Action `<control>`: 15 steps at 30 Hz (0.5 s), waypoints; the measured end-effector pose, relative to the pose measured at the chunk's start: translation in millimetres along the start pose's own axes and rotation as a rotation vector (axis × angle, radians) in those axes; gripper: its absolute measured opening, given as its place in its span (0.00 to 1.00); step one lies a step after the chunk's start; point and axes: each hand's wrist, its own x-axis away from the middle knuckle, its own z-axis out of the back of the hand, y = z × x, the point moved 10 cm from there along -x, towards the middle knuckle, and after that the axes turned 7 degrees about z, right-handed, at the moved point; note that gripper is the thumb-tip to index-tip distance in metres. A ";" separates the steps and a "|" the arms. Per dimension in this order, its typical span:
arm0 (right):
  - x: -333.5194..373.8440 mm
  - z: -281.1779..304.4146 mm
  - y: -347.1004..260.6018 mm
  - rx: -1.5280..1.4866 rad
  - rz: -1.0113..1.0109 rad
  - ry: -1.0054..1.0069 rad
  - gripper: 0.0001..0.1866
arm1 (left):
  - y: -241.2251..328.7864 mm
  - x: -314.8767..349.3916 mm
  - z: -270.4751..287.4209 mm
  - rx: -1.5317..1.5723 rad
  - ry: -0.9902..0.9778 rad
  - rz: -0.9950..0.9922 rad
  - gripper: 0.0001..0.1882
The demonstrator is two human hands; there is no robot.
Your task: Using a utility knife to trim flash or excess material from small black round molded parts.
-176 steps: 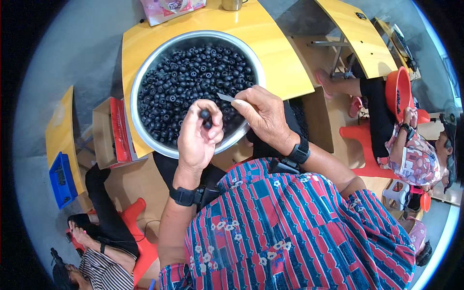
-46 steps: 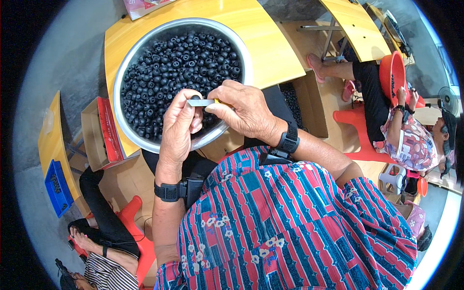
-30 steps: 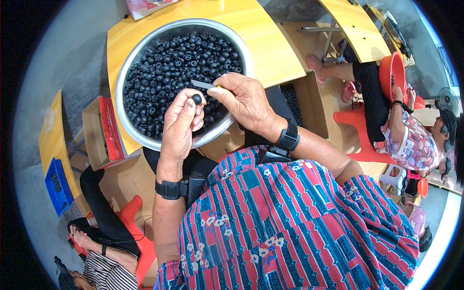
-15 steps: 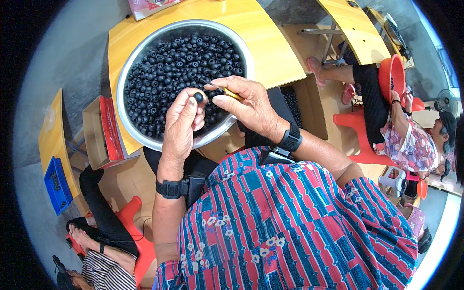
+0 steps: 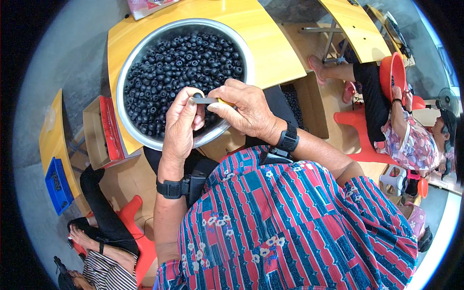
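Note:
Over a large metal basin (image 5: 121, 99), my left hand (image 5: 180, 121) is closed and pinches a small round black part (image 5: 197, 95) between thumb and fingers. My right hand (image 5: 251, 110) grips a small knife (image 5: 205, 100) by its yellow handle. Its flat grey blade lies across the black part and reaches my left thumb, hiding most of the part. Below both hands, the basin is heaped with many similar black parts (image 5: 176, 70), several showing a round hole.
The basin overhangs the near edge of a yellow table (image 5: 270, 43). A cardboard box (image 5: 311, 104) with black parts stands to its right, a red-sided carton (image 5: 110, 128) to its left. Co-workers sit at both sides, one holding a red basin (image 5: 397, 77). A blue tray (image 5: 58, 186) is far left.
My right hand has turned the knife so that its blade now lies flat across the black part. My left hand stays almost where it was, still pinching the part.

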 end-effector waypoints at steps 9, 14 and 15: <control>-0.1 -0.5 -0.1 0.069 0.005 -0.013 0.12 | -0.9 -0.4 1.2 0.005 0.007 0.005 0.13; -0.7 0.4 -0.5 0.073 0.006 -0.002 0.12 | -0.8 -0.6 1.4 0.005 0.010 0.012 0.13; -0.9 0.1 -0.5 0.073 0.009 -0.002 0.12 | -0.6 -0.6 1.8 0.004 0.017 0.013 0.13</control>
